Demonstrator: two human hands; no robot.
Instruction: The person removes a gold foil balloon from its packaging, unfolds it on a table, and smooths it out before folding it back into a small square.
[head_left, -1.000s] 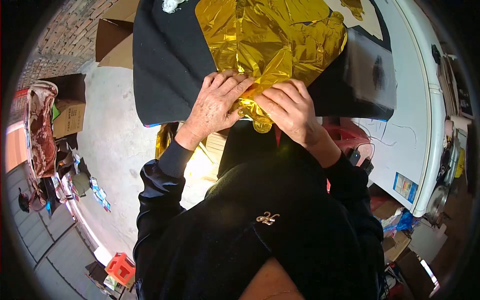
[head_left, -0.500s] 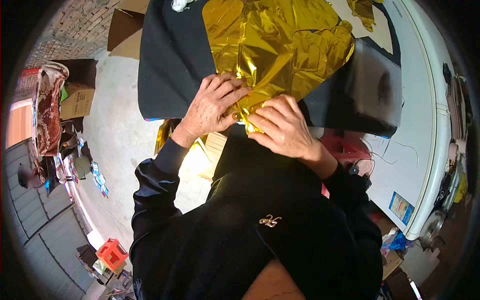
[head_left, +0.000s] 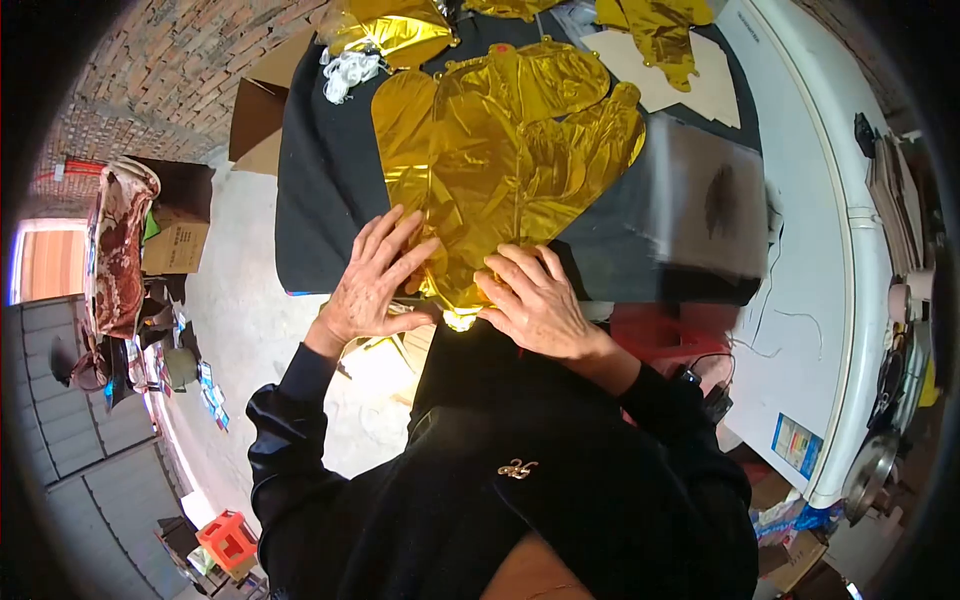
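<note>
A gold foil sheet (head_left: 470,185) lies at the near part of a black cloth (head_left: 325,215), its lower end narrowing to a crinkled tip that reaches past the cloth's near edge. The person's left hand (head_left: 372,288) sits at the sheet's 7 o'clock, so the main spread of foil lies at that hand's 1 to 2 o'clock. Its fingers fan apart with their tips on the foil, and the thumb points toward the tip at about 3 o'clock. The right hand (head_left: 540,308) sits at the sheet's 5 o'clock, with the main spread at its 11 o'clock; its fingers are bent and slightly apart on the foil's edge, the thumb near the tip at 9 o'clock. Whether either hand pinches the foil, I cannot tell.

Farther out from the sheet, a tangle of white string (head_left: 350,75) lies at 10 o'clock, just beside a second gold foil piece (head_left: 400,35) at 11. At 2 o'clock, a third gold piece (head_left: 662,45) overlaps a pale board (head_left: 628,80). A translucent sheet (head_left: 710,190) lies at 3 o'clock. Beyond the cloth are a cardboard box (head_left: 262,120) between 9 and 10 and an orange-red stool (head_left: 228,542) at 7.
</note>
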